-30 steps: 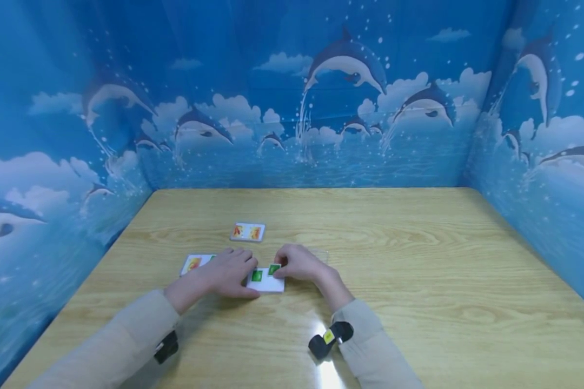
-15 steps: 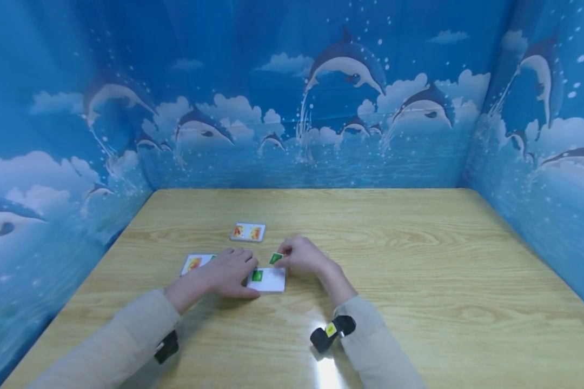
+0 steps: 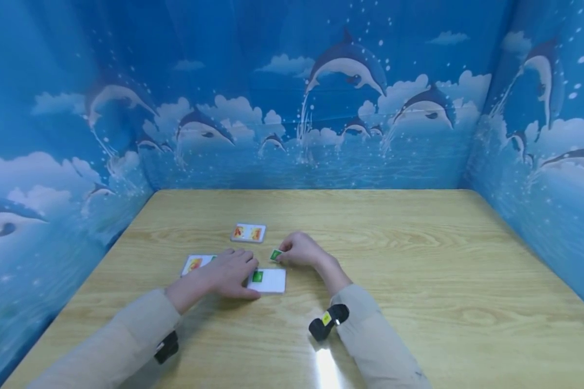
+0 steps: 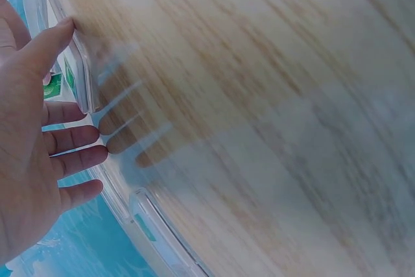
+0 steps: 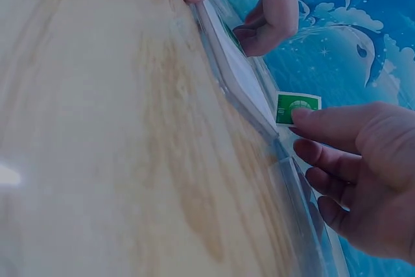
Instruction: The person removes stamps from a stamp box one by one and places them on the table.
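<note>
A flat white case (image 3: 274, 282) with a clear plastic rim lies on the table, one small green stamp (image 3: 257, 277) at the left of its face. My left hand (image 3: 231, 274) holds this case at its left end, thumb on the near edge and fingers at the far one. Past the case's far right corner, my right hand (image 3: 302, 250) pinches a second green stamp (image 5: 289, 102) with a white border between thumb and forefinger. In the right wrist view the other fingers of that hand (image 5: 337, 189) curl loosely below it.
A similar case (image 3: 198, 263) with an orange picture lies left, partly behind my left hand. Farther back sits another case (image 3: 248, 233) with two orange pictures. A clear plastic piece (image 5: 299, 209) lies beneath my right hand. Blue dolphin curtains (image 3: 292, 156) surround the wooden table (image 3: 418, 281).
My right hand has lifted the pinched green stamp off the white case and moved it away past the far edge. The left hand keeps its place on the case.
</note>
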Available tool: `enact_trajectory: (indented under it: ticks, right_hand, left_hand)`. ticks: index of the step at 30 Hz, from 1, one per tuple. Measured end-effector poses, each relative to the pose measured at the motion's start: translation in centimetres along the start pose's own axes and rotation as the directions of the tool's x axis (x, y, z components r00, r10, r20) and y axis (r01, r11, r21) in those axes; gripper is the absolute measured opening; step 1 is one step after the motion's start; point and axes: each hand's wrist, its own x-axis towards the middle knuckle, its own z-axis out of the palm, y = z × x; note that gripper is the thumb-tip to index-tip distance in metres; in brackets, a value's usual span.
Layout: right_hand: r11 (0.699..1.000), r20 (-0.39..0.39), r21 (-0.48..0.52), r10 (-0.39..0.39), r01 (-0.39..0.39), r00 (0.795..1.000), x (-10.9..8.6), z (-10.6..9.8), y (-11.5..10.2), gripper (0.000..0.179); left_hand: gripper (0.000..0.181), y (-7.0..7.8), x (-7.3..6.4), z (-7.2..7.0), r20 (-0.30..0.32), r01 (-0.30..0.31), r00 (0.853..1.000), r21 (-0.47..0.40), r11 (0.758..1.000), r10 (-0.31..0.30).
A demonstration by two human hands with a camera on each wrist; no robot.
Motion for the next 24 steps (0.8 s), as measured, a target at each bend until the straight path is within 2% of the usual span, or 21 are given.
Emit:
enact_trajectory:
  ticks: [7, 13, 24]
  right_hand:
    - [0.997, 0.034, -0.071, -0.024, 0.026, 0.999, 0.31, 0.06, -0.11, 0.009]
    - [0.987, 0.019, -0.157, -0.032, 0.035, 0.999, 0.44, 0.50, -0.04, 0.014]
    - [0.980, -0.015, -0.195, -0.038, 0.034, 0.999, 0.22, 0.78, -0.20, 0.029]
  left_hand:
    - [0.058, -0.04, 0.06, -0.10, -0.007, 0.000, 1.000, 0.003, 1.000, 0.000]
    - [0.060, 0.05, 0.15, -0.12, 0.022, 0.015, 1.000, -0.016, 1.000, -0.015]
    - [0.060, 0.17, 0.15, -0.12, 0.031, 0.026, 0.999, 0.000, 1.000, -0.026]
